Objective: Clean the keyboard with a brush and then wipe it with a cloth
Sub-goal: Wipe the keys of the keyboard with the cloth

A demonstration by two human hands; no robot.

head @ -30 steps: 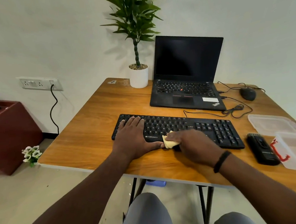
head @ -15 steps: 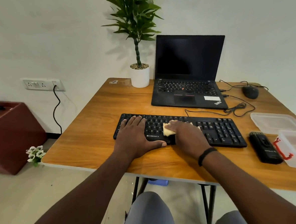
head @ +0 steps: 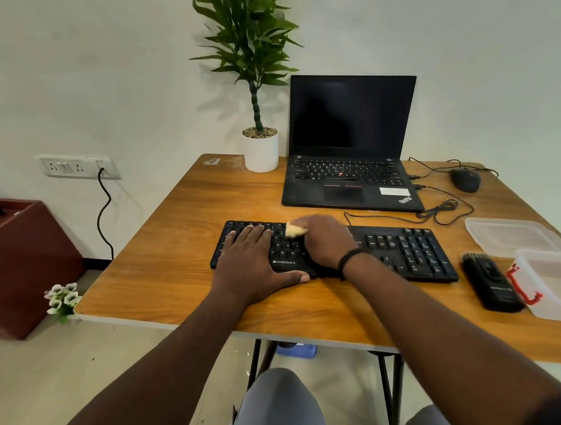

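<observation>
So the black keyboard (head: 406, 249) sits near the front of the wooden counter (head: 176, 251), and everything else is placed around it. The left hand (head: 252, 263) lies flat on the keyboard's left end, fingers straight and relaxed, thumb along its front edge. Just right of that, the right hand (head: 327, 242) is over the keyboard's middle, fingers curled round a small yellowish cloth (head: 294, 230) pressed onto the top key rows. Right of the keyboard, the black brush (head: 490, 285) lies flat, touched by nothing.

White wall (head: 100, 75) with socket strip (head: 77, 167), beige floor (head: 52, 374), wooden table (head: 183, 251) — maroon cabinet (head: 22, 261) at left
</observation>
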